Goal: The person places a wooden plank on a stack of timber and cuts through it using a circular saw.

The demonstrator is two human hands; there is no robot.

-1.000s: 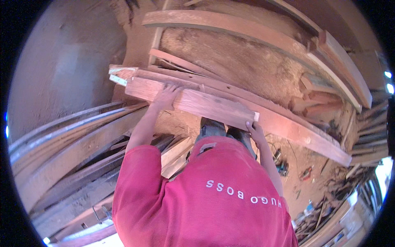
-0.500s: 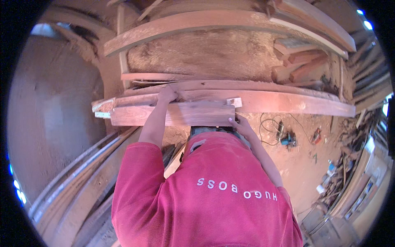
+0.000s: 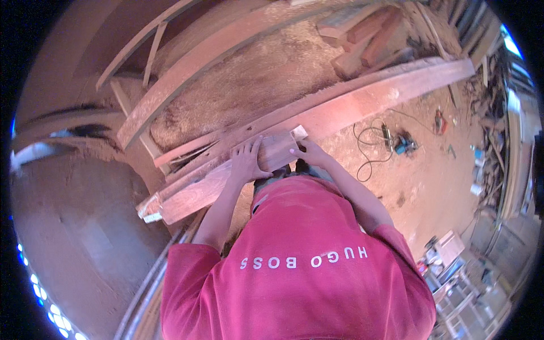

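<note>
Head view looks down over my red shirt, which fills the lower middle and hides my lap and whatever lies beneath the near end of the wood. My left hand lies flat with its fingers spread on top of a reddish plank, pressing rather than wrapping it. My right hand curls over the plank's right end, fingers on the upper face; the thumb is out of sight, so how firmly it grips I cannot tell. That plank rests on a longer reddish beam that runs up to the right, and where one board ends and the other begins is hard to make out under my hands. Its left end shows a pale, chipped tip. Beyond lies a sawdust-covered surface with short wood blocks at its far edge. On the dirt floor to the right sit a coiled black cable and a small blue power tool, too small to identify. Clutter at the right rim is bent and blurred.
</note>
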